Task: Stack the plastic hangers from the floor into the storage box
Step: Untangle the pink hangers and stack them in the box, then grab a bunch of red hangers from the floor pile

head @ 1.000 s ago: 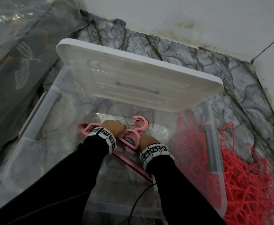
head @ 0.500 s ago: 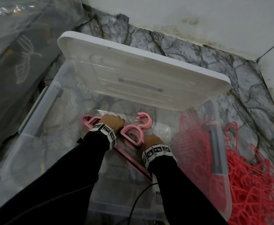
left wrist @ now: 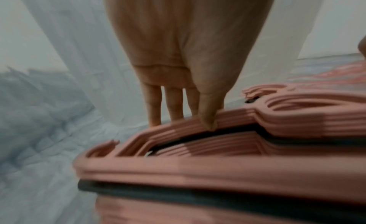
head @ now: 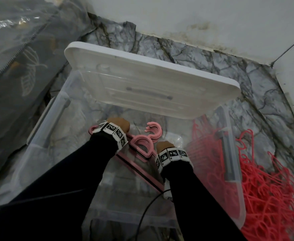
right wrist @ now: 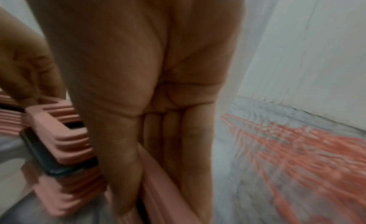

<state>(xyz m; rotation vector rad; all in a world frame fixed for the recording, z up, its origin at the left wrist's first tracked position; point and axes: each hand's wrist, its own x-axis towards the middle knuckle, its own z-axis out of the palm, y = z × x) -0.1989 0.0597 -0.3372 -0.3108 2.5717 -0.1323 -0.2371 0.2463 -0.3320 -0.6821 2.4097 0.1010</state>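
Hangers, a nested pink bundle, lie inside the storage box, low near its clear bottom, with both hands on them. The bundle's long axis runs from the far left of the box toward the near right, so it spans from one hand to the other, hooks pointing away from the person.

Left hand: placed at the far-left shoulder of the bundle. The left wrist view shows the thumb pressed on top of the bundle's upper arm and the other fingers reaching down its far side; the hand is clamped on the bundle.

Between the hands: the neck and hooks of the bundle, exposed.

Right hand: placed at the near-right shoulder, closer to the person than the left. The right wrist view shows thumb and fingers reaching down either side of the bundle's arm; grip judged closed on it, though blur hides the fingertips.

Right of the right hand, outside the box wall: a loose heap of red hangers on the floor, well apart from the left hand. The right hand is judged the nearer one for the next pick-up. The white lid leans over the far side of the box, beyond both hands.
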